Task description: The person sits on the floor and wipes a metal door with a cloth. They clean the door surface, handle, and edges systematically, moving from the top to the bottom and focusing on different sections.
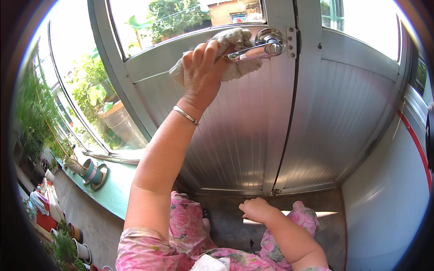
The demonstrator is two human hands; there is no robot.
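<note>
My left hand (205, 67) is raised to the metal double door and grips a grey-beige cloth (234, 69), which bunches behind and above the chrome lever handle (254, 52). The fingers are beside the free end of the lever, and the cloth lies against the door panel (217, 118). My right hand (256, 210) is low, over the floor near my knee, with its fingers curled and nothing seen in it. Its palm is hidden.
A teal flower pot (92, 172) stands on a pale green ledge (118, 189) at the left. More potted plants (81, 250) line the floor at lower left. A white panel with a red strip (412, 130) stands on the right.
</note>
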